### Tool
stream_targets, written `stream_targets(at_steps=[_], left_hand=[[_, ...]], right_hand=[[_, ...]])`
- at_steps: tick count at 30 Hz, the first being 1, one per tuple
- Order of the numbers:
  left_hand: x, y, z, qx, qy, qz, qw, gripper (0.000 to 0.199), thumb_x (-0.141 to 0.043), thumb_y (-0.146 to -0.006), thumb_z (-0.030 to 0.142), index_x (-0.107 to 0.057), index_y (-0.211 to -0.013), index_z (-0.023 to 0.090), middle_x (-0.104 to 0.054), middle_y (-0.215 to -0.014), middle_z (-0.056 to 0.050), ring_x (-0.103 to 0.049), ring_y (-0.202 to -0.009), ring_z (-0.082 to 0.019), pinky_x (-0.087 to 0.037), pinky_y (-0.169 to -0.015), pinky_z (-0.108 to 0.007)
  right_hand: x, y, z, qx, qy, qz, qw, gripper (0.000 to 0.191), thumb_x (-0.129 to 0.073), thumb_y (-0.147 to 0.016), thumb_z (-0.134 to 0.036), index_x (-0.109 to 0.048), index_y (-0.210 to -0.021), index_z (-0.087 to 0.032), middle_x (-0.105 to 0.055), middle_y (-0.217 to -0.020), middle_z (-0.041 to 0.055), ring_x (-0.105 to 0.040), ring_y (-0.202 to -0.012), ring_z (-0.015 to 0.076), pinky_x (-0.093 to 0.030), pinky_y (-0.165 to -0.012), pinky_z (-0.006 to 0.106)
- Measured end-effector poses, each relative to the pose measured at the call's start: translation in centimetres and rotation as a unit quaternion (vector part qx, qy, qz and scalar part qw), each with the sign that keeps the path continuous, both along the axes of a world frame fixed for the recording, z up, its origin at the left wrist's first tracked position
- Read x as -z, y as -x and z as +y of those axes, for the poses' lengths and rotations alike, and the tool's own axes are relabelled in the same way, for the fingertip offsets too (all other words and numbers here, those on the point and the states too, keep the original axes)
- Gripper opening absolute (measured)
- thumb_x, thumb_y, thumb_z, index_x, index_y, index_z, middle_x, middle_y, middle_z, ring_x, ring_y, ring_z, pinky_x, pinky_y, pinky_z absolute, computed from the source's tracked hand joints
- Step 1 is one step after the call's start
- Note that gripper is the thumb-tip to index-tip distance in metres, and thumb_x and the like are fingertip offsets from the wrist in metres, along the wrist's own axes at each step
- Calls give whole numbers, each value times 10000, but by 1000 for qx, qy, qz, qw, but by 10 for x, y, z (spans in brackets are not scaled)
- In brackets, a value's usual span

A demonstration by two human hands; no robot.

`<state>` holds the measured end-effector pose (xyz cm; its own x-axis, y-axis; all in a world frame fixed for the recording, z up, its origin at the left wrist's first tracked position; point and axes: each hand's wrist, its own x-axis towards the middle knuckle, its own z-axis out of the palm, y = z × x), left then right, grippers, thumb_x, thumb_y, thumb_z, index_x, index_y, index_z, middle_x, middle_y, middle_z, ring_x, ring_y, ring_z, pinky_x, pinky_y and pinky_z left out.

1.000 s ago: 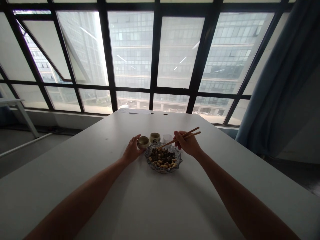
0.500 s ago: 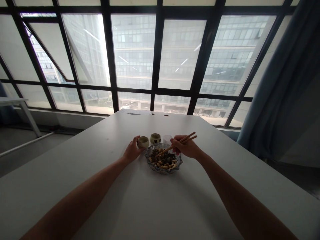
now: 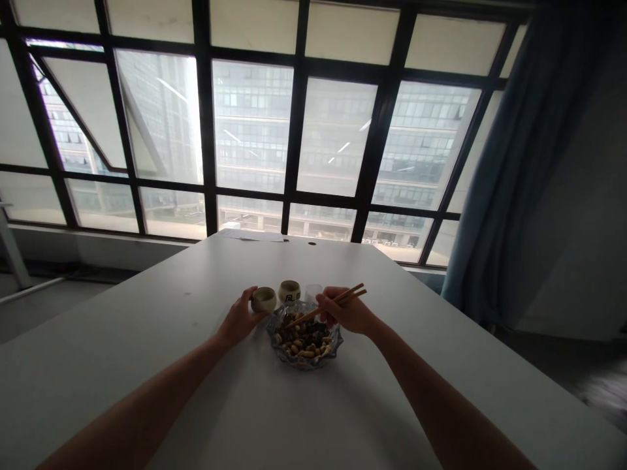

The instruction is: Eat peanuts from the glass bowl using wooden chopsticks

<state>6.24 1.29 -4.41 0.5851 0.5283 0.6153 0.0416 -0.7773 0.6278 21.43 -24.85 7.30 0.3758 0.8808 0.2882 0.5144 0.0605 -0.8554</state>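
Observation:
My left hand [image 3: 241, 318] curls its fingers around the side of a small beige cup [image 3: 264, 299] at the left of the bowl. In my right hand [image 3: 343, 309] is a pair of wooden chopsticks [image 3: 350, 294], slanting down to the left. Their tips reach into a clear scalloped glass bowl [image 3: 336, 346] holding peanuts [image 3: 304, 352] and dark pieces [image 3: 316, 329] I cannot name. Behind the bowl stands a second beige cup [image 3: 289, 291] with a dark character on it. A clear cup [image 3: 312, 292] sits beside it, partly hidden by my right hand.
Everything stands on a long white table [image 3: 235, 405]. Papers [image 3: 252, 235] lie at its far end, near a dark round hole [image 3: 312, 243]. Large framed windows rise beyond it, and a blue curtain [image 3: 494, 196] hangs at the right.
The camera view has tilted up and turned slightly right, so the table things appear lower and further left. Both hands keep their hold, and the chopstick tips stay in the bowl.

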Motion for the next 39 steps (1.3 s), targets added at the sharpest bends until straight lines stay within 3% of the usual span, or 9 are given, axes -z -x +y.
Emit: stream_targets(at_steps=[19,30,39], left_hand=[[-2,7,-7,1,42,-13,999,597,-712,-729,468,-536,-1263,267,-725,-1212,-60,-707,-1101,-279,-618,-830,-392],[-4,6,-9,12,17,31,999,642,-713,-759,409,-489,-1329,217,-687,-1267,-114,-666,-1164,-283,-583,-913,-430],[-9,5,-12,-5,-18,59,998,555,-739,-757,291,-541,-1270,214,-700,-1238,-122,-676,-1098,-268,-559,-918,-437]], right_hand=[[5,-13,-2,3,17,37,999,464,-663,-811,-638,-588,-698,-194,-687,-557,19,-585,-394,122,-455,-401,222],[-9,-11,-8,17,-2,25,1000,522,-688,-769,-692,-615,-671,-184,-686,-550,39,-601,-409,132,-451,-386,223],[-4,-3,-3,-2,9,43,999,508,-743,-741,-662,-615,-684,-174,-715,-591,53,-654,-478,145,-519,-439,230]])
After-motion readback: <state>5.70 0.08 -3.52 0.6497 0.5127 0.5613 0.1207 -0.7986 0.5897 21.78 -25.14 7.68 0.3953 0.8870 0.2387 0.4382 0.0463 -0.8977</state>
